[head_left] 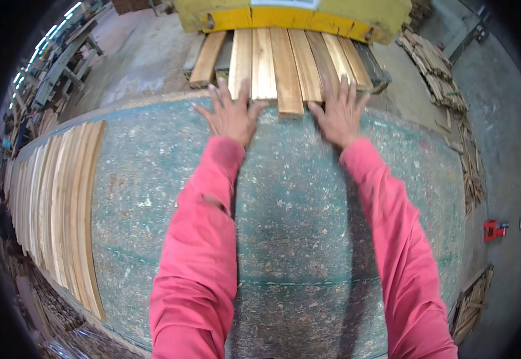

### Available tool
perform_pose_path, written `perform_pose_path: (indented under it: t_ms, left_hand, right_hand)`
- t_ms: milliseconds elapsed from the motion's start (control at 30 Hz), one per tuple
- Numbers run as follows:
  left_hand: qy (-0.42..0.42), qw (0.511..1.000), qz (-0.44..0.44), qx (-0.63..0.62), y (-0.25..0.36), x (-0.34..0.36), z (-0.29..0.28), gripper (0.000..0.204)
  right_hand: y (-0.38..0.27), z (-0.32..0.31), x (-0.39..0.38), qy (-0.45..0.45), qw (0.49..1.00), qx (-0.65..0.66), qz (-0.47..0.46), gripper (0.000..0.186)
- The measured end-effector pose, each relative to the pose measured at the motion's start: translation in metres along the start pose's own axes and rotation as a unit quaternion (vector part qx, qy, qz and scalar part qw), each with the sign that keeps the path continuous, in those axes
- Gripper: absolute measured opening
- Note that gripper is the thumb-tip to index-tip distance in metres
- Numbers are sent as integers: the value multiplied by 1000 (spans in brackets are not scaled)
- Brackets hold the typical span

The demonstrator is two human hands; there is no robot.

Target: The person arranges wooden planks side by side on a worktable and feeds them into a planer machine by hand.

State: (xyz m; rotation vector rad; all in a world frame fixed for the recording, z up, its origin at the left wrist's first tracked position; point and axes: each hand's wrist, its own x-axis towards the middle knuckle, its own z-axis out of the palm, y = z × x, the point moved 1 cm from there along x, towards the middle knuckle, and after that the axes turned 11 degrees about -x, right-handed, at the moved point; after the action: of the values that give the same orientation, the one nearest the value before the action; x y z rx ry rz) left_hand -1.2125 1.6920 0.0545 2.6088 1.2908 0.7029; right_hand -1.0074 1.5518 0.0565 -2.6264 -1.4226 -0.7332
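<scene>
Spreading wide, the left hand (232,119) and right hand (339,116) reach planks (287,72) seemingly part-fed under a yellow machine (302,18); side-by-side boards (69,209) on the green table (296,239) apparently remain.

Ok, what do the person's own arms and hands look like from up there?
The left hand and right hand are bare and ungloved. The left sleeve and right sleeve are pinkish red, long to the wrist and creased; the left one has a small forearm opening, possibly a tear.
</scene>
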Motion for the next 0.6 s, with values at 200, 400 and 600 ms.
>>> perform_pose_path:
  t_ms: [200, 400, 600]
  left_hand:
    - [-31, 997, 72, -18, -38, -163, -108, 66]
    - [-3, 978, -192, 78, -177, -388, -247, 67]
    - [61, 914, -372, 147, -292, -480, -353, 68]
  right_hand:
    - [-8, -111, -174, -102, 981, 163, 25, 75]
    - [1, -197, -350, -139, 958, 237, 86, 64]
    - [-52, -215, -372, -141, 952, 242, 126, 53]
